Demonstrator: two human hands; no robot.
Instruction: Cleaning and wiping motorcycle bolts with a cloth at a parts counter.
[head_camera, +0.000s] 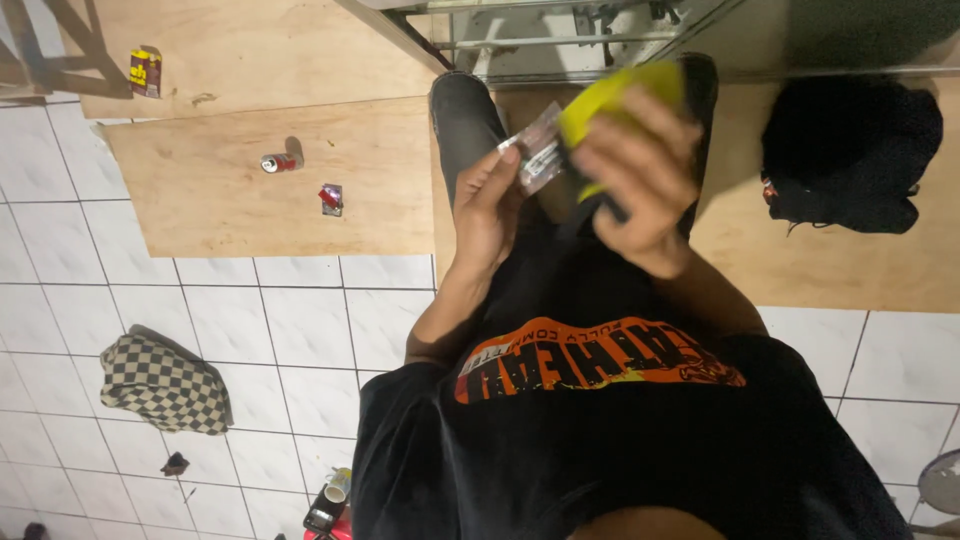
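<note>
White tiled floor (300, 330), plywood sheets (270, 190); left hand (490, 215) grasps clear packet (540, 150), right hand (640, 180) yellow cloth (610, 95).

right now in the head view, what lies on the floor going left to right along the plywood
small yellow and red box → fallen can → small red packet → left hand → right hand holding yellow object → black bundle

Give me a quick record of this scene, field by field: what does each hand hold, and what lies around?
left hand: holds a small clear packet
right hand: grips a yellow thing, blurred
floor: white tiles, plywood sheets
on plywood: small can, red wrapper, black bag
on tiles: checkered cloth
</note>
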